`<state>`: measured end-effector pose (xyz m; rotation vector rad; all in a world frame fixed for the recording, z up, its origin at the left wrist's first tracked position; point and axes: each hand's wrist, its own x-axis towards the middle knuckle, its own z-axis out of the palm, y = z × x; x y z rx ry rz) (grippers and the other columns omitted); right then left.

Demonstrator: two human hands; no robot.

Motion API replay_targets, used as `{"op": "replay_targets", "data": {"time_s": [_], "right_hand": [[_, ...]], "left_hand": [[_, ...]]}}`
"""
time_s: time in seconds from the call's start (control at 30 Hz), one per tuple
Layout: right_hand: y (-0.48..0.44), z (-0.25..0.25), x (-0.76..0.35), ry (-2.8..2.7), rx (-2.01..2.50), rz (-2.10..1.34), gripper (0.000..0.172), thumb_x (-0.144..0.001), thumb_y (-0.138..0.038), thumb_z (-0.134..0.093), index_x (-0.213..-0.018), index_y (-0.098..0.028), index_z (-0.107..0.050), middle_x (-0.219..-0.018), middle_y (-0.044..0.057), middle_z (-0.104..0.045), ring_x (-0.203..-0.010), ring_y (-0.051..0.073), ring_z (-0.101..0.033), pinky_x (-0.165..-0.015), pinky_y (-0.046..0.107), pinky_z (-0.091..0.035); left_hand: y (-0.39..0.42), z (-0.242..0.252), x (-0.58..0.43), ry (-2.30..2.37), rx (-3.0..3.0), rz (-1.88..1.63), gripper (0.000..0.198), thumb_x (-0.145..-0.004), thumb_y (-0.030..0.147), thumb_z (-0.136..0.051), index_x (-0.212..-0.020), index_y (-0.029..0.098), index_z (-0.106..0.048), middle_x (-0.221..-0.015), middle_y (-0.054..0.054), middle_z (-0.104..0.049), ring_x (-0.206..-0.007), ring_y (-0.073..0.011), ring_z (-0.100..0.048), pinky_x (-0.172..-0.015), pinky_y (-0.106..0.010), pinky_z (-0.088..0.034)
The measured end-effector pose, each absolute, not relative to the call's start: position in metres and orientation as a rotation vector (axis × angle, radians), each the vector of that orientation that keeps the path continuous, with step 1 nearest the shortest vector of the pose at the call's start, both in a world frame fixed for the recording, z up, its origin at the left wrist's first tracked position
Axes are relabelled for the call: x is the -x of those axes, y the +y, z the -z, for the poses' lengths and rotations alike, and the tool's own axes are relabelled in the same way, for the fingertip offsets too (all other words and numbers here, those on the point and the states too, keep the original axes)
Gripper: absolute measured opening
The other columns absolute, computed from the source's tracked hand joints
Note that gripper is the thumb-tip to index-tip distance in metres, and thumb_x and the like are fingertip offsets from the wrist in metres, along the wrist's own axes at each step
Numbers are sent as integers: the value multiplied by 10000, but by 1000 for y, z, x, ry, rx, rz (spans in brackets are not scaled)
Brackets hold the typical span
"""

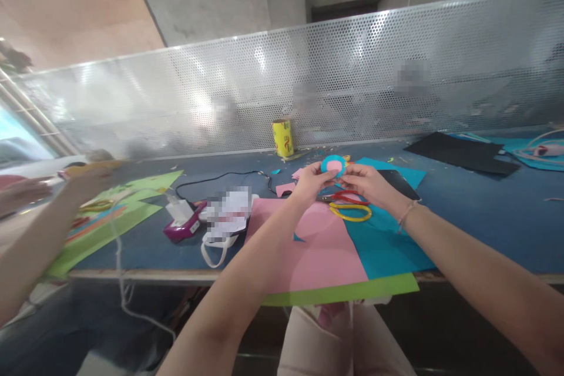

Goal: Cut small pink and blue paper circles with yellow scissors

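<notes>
Between both hands is a small round paper cutout [333, 165], blue around its edge with a pink middle. My left hand [309, 183] pinches its left lower side, the thumb on the front. From the right, my right hand [365, 181] grips its other edge with closed fingers. Just below the hands lie scissors [351, 212] with one red and one yellow handle loop; their blades are partly hidden. Under them are a pink paper sheet [317, 252], a blue sheet [388, 247] and a green sheet [352, 292]. A blue scrap [299, 238] rests on the pink sheet.
A yellow can-like cylinder [282, 138] stands near the perforated metal screen [247, 88]. Left are a purple power strip [181, 228], cables and a white-strapped item [214, 251]. A co-worker's arm [57, 223] reaches over green paper [145, 211]. Black paper [462, 153] lies right.
</notes>
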<state>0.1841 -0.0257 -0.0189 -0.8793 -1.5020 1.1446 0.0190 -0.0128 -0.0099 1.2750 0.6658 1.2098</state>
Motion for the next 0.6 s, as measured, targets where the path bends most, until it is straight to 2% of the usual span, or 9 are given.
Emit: {"op": "replay_targets", "data": {"time_s": [0.23,0.6], "right_hand": [[-25,21,-186,-1494,844,-1176,223,-674,-379,-730,-747,-211,-603,-753,7,-632,-759,165,-624,-736,341,-499],[-31,13,-184,-1401,784,-1249,219,-625,-328,-755,-709,-214,-588,-697,-12,-587,-683,143,-584,-682,315,-488]], "left_hand": [[-16,8,-20,638,-1280,-1192,308,-553,257,-848,-753,138,-645,-712,-7,-646,-666,-109,-597,-743,-302,-483],[-19,6,-21,607,-1318,-1213,244,-612,251,-815,-752,141,-648,-731,-9,-645,-688,-108,-600,-763,-303,-488]]}}
